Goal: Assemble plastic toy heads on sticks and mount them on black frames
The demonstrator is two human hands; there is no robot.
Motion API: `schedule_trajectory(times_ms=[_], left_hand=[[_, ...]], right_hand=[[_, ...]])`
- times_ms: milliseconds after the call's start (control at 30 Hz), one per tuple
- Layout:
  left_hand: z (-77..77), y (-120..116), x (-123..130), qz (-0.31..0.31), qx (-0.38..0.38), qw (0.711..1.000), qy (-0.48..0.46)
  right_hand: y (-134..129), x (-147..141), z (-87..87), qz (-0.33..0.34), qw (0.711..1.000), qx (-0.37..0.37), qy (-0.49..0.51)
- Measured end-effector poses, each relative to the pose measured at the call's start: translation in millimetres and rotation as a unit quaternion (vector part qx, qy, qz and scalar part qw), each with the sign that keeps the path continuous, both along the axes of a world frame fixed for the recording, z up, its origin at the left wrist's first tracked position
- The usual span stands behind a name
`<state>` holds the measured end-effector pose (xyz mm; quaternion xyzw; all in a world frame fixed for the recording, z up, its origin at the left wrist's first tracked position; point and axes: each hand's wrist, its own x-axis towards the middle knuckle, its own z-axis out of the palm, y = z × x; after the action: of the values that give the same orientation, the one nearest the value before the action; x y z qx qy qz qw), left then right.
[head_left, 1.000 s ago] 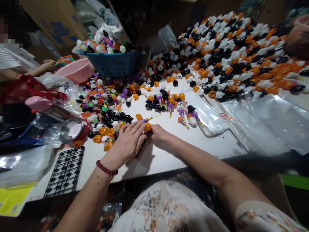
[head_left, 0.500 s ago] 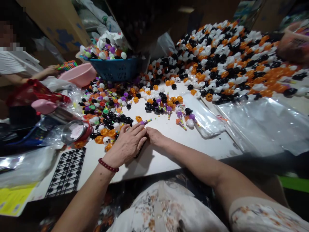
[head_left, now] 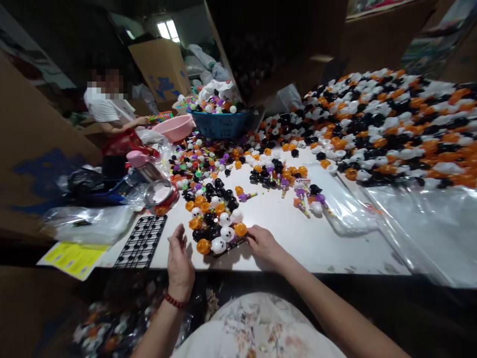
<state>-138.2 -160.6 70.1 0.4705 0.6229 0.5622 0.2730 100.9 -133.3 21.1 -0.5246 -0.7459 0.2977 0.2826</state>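
Two hands flank toy heads; yellow sheet, print illegible.

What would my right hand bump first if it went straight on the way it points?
Probably the orange pumpkin right by your right hand, at the right edge of the cluster. Depth is unclear, so I can't tell whether they already touch.

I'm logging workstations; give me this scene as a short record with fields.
Left hand: open, beside the figures, apart from them
Right hand: at the right end of the black rack, grip unclear
Figures: orange, white and black, largely hiding the rack
Black grid: flat on the white table
Blue basket: heaped with small pieces
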Motion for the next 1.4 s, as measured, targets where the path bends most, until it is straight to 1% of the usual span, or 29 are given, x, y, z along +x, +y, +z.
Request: schedule_trajectory(times_ms=[33, 67, 100, 133, 167, 200, 233, 267, 300, 333, 367, 400, 433, 533, 600, 700, 933, 1133, 1267, 1400], left_hand=[[-8.2, -3.9, -3.3, 0.024, -0.045, 0.995, -0.084], [-13.4, -7.8, -5.5, 0.049, -0.067, 0.986, -0.142], [-15.4, -11.8, -7.1, 0.067, -0.056, 0.984, -0.154], [-14.5, -16.1, -8.6, 0.060, -0.016, 0.992, -0.106], [-11.2, -20.2, -10.0, 0.037, 0.045, 0.998, -0.018], [-5.8, -23.7, -11.6, -0.002, 0.113, 0.989, 0.093], [0.9, -26.2, -13.2, -0.054, 0.173, 0.961, 0.208], [8.3, -27.4, -14.5, -0.110, 0.217, 0.918, 0.312], [15.7, -26.8, -15.3, -0.162, 0.239, 0.873, 0.393], [22.7, -24.8, -15.2, -0.207, 0.242, 0.834, 0.451], [28.8, -21.3, -14.3, -0.239, 0.234, 0.806, 0.489], [33.9, -17.0, -12.6, -0.261, 0.224, 0.788, 0.510], [37.7, -12.3, -10.5, -0.275, 0.213, 0.780, 0.521], [43.1, 0.0, -4.5, -0.297, 0.192, 0.776, 0.523], [42.9, 4.5, -2.7, -0.304, 0.183, 0.779, 0.517], [40.2, 6.7, -3.1, -0.312, 0.187, 0.786, 0.500], [32.2, 12.1, -4.2, -0.319, 0.208, 0.816, 0.435], [28.3, 12.7, -1.1, -0.293, 0.192, 0.829, 0.437], [32.3, 8.6, 1.6, -0.285, 0.173, 0.831, 0.446], [35.2, 2.9, 3.1, -0.264, 0.178, 0.837, 0.445]], right_hand=[[-7.8, 1.6, 2.2, -0.001, 1.000, 0.011, 0.022], [-15.3, 3.4, 5.2, -0.012, 0.998, 0.028, 0.047], [-22.3, 5.3, 9.2, -0.026, 0.996, 0.050, 0.070], [-28.9, 7.2, 14.3, -0.040, 0.992, 0.075, 0.088], [-34.9, 9.0, 20.4, -0.047, 0.989, 0.100, 0.097], [-39.9, 10.4, 27.5, -0.048, 0.986, 0.124, 0.098], [-43.6, 11.5, 35.3, -0.043, 0.984, 0.145, 0.092], [-45.6, 11.8, 43.3, -0.035, 0.982, 0.166, 0.081], [-45.7, 11.4, 51.2, -0.025, 0.980, 0.188, 0.068], [-43.9, 10.0, 58.5, -0.010, 0.976, 0.210, 0.054], [-40.2, 7.7, 64.9, 0.007, 0.972, 0.233, 0.040], [-35.0, 4.6, 70.1, 0.026, 0.967, 0.254, 0.027], [-28.8, 0.9, 74.0, 0.045, 0.962, 0.270, 0.014], [-9.4, -10.9, 77.5, 0.087, 0.958, 0.274, -0.024], [0.1, -16.3, 74.5, 0.099, 0.960, 0.259, -0.034], [6.9, -18.3, 66.4, 0.108, 0.963, 0.247, -0.020], [9.6, -10.3, 54.4, 0.119, 0.961, 0.248, 0.016], [6.1, -12.6, 47.7, 0.110, 0.960, 0.256, 0.007], [2.9, -13.7, 50.0, 0.107, 0.964, 0.242, 0.009], [-0.8, -10.9, 58.7, 0.098, 0.971, 0.218, 0.012]])
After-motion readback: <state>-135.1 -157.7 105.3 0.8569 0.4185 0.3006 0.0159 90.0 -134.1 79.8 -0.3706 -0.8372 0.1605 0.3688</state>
